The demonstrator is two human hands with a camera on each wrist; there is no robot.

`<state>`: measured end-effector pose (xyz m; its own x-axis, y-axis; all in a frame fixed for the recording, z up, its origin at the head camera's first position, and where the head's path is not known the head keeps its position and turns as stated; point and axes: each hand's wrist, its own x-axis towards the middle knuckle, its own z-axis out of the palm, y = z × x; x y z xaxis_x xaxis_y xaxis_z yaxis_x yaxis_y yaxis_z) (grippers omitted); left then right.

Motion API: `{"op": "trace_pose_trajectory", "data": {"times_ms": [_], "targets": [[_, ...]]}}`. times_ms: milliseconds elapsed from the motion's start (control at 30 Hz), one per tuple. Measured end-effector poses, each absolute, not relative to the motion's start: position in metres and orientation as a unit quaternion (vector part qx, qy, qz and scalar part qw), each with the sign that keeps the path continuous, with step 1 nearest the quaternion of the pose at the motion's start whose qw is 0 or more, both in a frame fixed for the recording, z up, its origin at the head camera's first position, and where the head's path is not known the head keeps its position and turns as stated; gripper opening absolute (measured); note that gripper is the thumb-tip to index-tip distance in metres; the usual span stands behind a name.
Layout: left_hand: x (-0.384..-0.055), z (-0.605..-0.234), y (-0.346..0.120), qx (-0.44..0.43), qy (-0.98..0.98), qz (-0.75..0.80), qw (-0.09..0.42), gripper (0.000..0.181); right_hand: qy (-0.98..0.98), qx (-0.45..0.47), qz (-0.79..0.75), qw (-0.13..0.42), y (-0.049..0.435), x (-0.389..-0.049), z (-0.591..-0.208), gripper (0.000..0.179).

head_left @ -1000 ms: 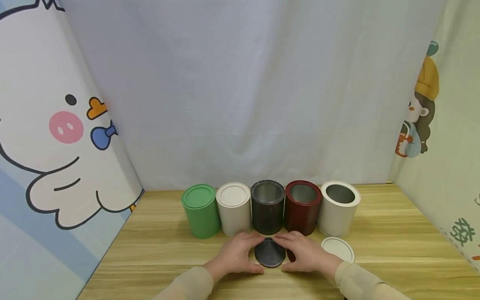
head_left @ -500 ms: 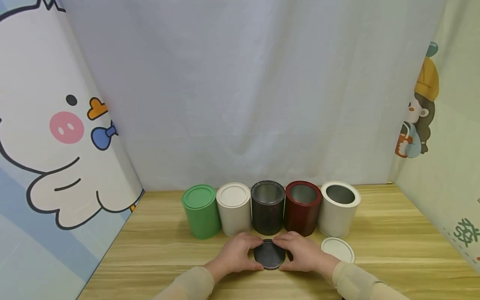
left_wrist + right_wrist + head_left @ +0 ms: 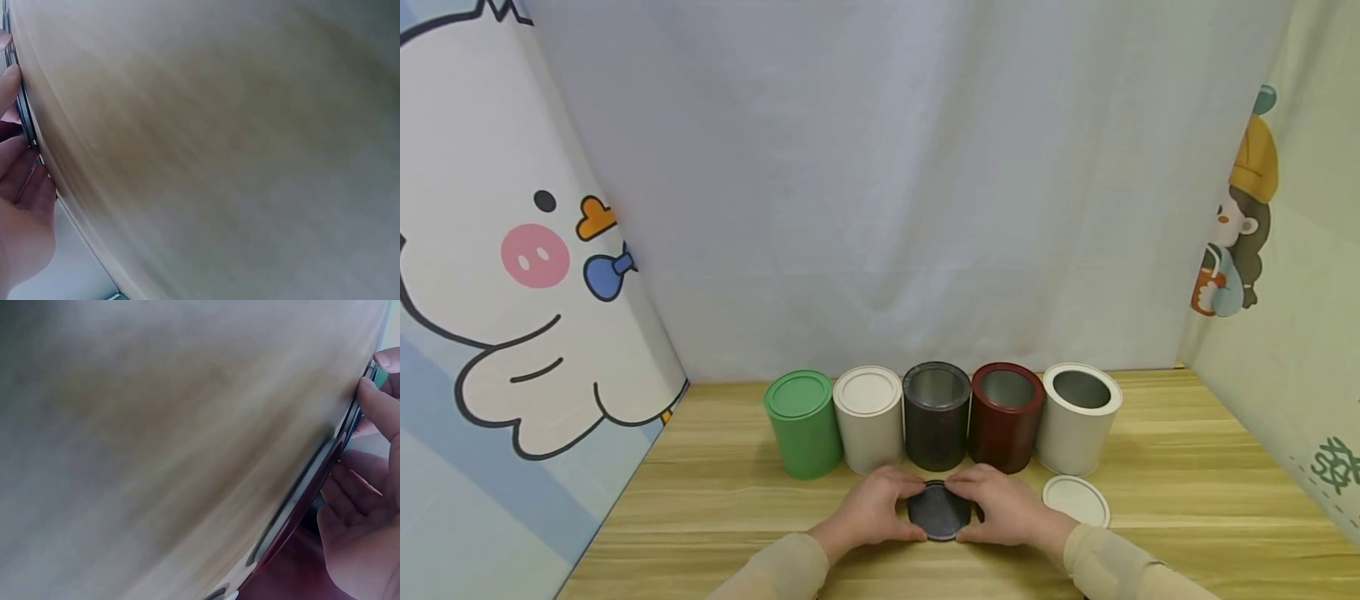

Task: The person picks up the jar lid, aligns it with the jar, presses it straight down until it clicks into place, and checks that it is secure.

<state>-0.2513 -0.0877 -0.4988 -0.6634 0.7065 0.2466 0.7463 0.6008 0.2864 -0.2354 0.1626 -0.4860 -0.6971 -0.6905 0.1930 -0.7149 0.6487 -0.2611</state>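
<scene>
A round black lid (image 3: 939, 512) lies between both hands, in front of the row of cans. My left hand (image 3: 877, 507) holds its left side, index finger at the far rim and thumb at the near rim. On the opposite side my right hand (image 3: 1006, 505) grips the rim in the same way. In the left wrist view the black lid (image 3: 25, 112) shows edge-on against the fingers. A dark red lid (image 3: 300, 503) sits beneath the right hand in the right wrist view, mostly hidden by that hand in the head view.
Behind stand a green can (image 3: 805, 433) and a white can (image 3: 871, 437), both lidded. An open black can (image 3: 936, 437), an open dark red can (image 3: 1004, 440) and an open white can (image 3: 1072, 442) continue the row. A white lid (image 3: 1077, 500) lies right of the right hand.
Both hands have closed in on the black lid, their thumbs coming to its near rim. The lid has shifted slightly toward the person. The cans and white lid stay in place.
</scene>
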Motion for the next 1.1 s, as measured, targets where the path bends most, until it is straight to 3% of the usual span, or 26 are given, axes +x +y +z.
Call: {"op": "trace_pose_trajectory", "data": {"times_ms": [467, 1100], "targets": [[-0.252, -0.499, -0.089, -0.385, -0.891, -0.243, 0.010, 0.058, -0.900, 0.392, 0.192, 0.015, 0.165, -0.233, -0.483, 0.061], [-0.251, -0.476, -0.094, -0.351, -0.863, -0.363, 0.005, 0.059, -0.889, 0.358, 0.285, 0.030, 0.171, -0.229, -0.468, 0.058]]}}
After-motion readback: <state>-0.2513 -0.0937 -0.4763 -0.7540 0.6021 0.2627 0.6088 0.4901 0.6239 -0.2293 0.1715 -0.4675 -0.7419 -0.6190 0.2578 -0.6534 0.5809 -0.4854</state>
